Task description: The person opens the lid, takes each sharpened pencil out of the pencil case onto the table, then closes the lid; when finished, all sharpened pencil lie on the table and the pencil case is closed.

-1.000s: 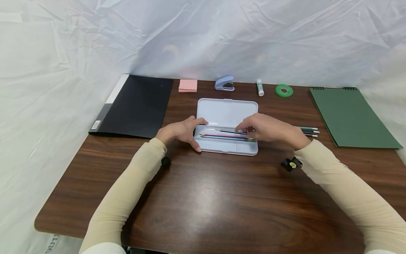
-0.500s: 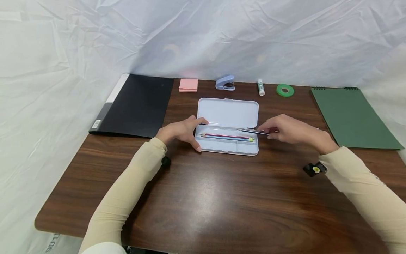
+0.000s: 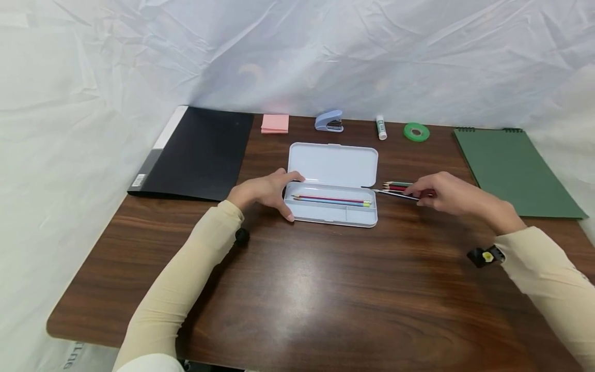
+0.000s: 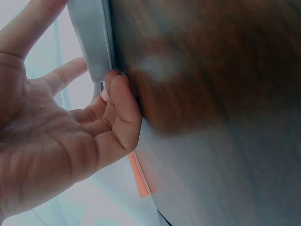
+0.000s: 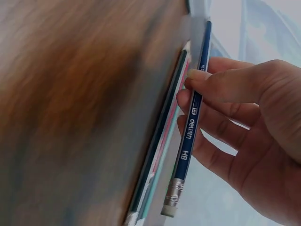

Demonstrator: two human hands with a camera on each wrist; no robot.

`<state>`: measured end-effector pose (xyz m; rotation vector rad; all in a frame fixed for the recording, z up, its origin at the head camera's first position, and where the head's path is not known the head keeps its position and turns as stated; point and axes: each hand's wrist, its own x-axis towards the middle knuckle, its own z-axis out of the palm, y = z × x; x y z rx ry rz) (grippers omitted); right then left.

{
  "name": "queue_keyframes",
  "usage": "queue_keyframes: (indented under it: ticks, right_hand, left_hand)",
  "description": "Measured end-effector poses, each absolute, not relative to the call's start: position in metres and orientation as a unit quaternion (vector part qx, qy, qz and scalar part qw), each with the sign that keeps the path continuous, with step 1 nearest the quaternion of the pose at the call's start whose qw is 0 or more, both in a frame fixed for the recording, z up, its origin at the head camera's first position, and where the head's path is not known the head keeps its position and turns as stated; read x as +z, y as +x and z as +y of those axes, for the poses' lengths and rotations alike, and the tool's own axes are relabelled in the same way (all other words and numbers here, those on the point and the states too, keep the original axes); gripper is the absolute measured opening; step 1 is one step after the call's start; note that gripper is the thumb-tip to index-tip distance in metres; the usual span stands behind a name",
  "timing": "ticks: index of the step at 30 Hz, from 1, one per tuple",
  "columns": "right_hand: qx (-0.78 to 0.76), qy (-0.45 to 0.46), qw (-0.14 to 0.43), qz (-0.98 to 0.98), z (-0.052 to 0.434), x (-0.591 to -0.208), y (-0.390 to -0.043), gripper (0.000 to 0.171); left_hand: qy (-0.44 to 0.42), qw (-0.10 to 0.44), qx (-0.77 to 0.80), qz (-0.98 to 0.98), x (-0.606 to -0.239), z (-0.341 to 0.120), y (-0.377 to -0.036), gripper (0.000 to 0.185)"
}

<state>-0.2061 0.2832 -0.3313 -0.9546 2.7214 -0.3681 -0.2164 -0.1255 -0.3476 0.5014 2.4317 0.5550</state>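
A white pencil case (image 3: 316,213) lies with its lid up, and two pencils (image 3: 332,201) rest in its long compartment. My left hand (image 3: 266,193) grips the case's left end, thumb at the front corner and index finger by the hinge. The left wrist view shows the other fingers bent near the case's end. Right of the case, my right hand (image 3: 446,194) pinches a dark blue pencil (image 5: 189,127) between thumb and fingers, its eraser end towards the wrist. Beneath it, several pencils (image 5: 162,125) lie together on the table, their eraser ends hidden by the hand in the head view.
A black folder (image 3: 202,155) lies at left and a green spiral pad (image 3: 518,173) at right. Along the back stand pink sticky notes (image 3: 275,123), a blue stapler (image 3: 329,121), a glue stick (image 3: 381,127) and green tape (image 3: 416,132). A white sheet (image 3: 297,57) hangs behind.
My right hand has drawn the dark blue pencil out of the case and moved right, over the pencils on the table. My left hand stays on the case.
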Motion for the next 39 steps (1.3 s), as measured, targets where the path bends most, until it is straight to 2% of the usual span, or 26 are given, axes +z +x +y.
queue_keyframes:
  ticks: [30,39]
  right_hand:
    - [-0.085,-0.344,-0.055,0.934,0.311,-0.367,-0.201,0.026]
    - [-0.095,-0.340,-0.074,0.932,0.313,-0.368,-0.200,0.023]
  left_hand:
    - [0.197,0.295,0.199,0.914,-0.347,-0.125,-0.219,0.101]
    - [0.197,0.294,0.194,0.915,-0.348,-0.126,-0.219,0.101]
